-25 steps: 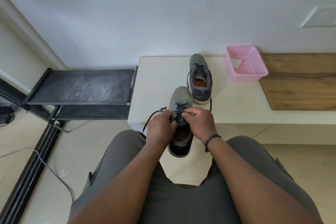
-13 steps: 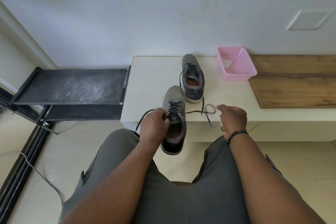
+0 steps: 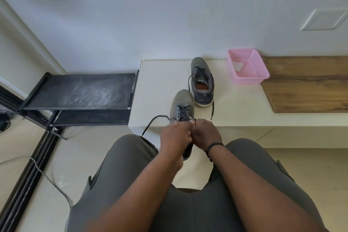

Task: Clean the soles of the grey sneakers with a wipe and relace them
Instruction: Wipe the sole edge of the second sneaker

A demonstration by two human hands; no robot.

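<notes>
- Head view: a grey sneaker (image 3: 181, 103) was held over the front edge of the white bench (image 3: 241, 107), toe pointing toward the wall, heel hanging off toward the person's lap.
- The left hand (image 3: 176, 136) was curled over the near part of that sneaker, its fingers closed around the dark lace (image 3: 156, 120) at the top eyelets; motion blur left the exact pinch unclear.
- The right hand (image 3: 206, 133) was pressed against the left hand, fingers clenched on the lace at the same spot.
- One loose lace end was seen looping out to the left of the held sneaker and dropping past the bench edge.
- The second grey sneaker (image 3: 202, 83) was set upright on the bench, just behind and right of the held sneaker, its lace ends trailing at both sides.
- A pink basket (image 3: 261, 73) was placed further right of the second sneaker, against the wall, with a crumpled white wipe (image 3: 237, 66) inside.
- A black rack (image 3: 81, 90) was seen left of the bench.
</notes>
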